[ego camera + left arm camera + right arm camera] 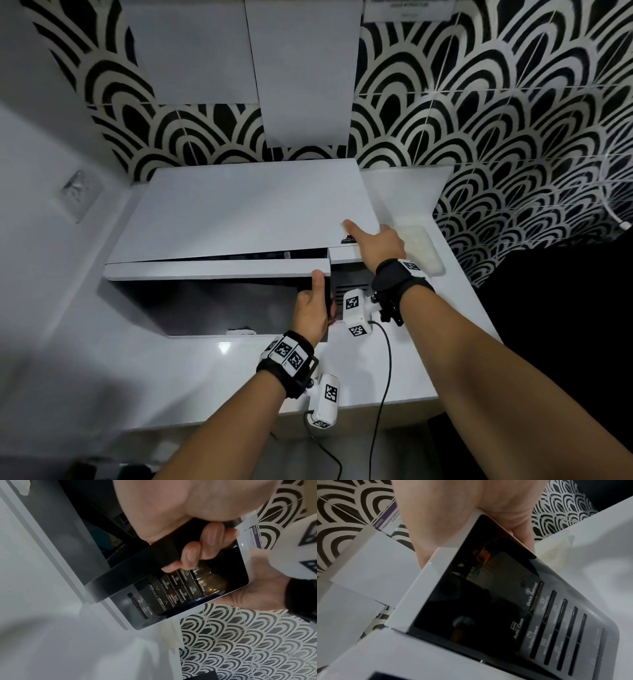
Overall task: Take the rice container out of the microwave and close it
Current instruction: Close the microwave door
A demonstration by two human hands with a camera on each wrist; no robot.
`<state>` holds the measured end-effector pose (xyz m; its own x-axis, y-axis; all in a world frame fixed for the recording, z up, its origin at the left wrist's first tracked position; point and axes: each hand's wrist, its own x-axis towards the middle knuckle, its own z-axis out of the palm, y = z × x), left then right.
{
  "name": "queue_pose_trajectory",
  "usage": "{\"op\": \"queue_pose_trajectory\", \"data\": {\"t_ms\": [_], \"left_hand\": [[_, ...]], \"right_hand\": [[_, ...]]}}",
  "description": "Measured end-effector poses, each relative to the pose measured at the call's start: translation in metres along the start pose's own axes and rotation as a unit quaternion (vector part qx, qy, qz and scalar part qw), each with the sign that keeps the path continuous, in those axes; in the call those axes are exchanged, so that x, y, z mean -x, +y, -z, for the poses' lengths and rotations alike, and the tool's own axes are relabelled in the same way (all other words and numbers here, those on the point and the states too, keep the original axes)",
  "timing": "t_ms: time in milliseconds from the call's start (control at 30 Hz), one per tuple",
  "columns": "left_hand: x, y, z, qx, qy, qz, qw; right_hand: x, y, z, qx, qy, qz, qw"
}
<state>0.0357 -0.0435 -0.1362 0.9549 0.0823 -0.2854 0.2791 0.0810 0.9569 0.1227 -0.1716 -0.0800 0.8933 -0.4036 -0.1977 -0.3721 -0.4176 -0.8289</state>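
Note:
A white microwave (239,212) stands on a white counter (212,373). Its dark-glass door (212,305) stands slightly ajar, with a narrow gap along the top. My left hand (313,308) grips the black door handle (137,566), fingers (190,555) curled round it and thumb up on the door's top edge. My right hand (380,246) presses flat on the microwave's top right corner, above the control panel (539,615), index finger stretched out. A pale, translucent rice container (423,246) sits on the counter right of the microwave, partly behind my right hand.
A black-and-white patterned tile wall (496,120) backs the counter, with white paper sheets (301,75) hung above the microwave. A white side wall with a socket (77,192) is to the left. The counter's front edge (342,411) runs under my wrists; a black cable (385,370) hangs there.

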Motion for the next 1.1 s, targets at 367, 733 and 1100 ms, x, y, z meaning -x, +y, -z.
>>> {"op": "queue_pose_trajectory", "data": {"t_ms": [367,733,1100], "left_hand": [[-0.011,-0.003,-0.004,0.017,0.023,-0.001,1.000],[-0.027,-0.005,-0.006,0.003,0.011,-0.042,0.999],[-0.029,-0.006,0.001,-0.050,-0.015,-0.049,0.997]], "right_hand": [[0.000,-0.001,-0.001,0.011,0.004,0.005,1.000],[-0.004,0.003,-0.001,0.020,0.000,0.005,1.000],[-0.004,0.002,-0.002,0.018,0.003,0.004,1.000]]}}
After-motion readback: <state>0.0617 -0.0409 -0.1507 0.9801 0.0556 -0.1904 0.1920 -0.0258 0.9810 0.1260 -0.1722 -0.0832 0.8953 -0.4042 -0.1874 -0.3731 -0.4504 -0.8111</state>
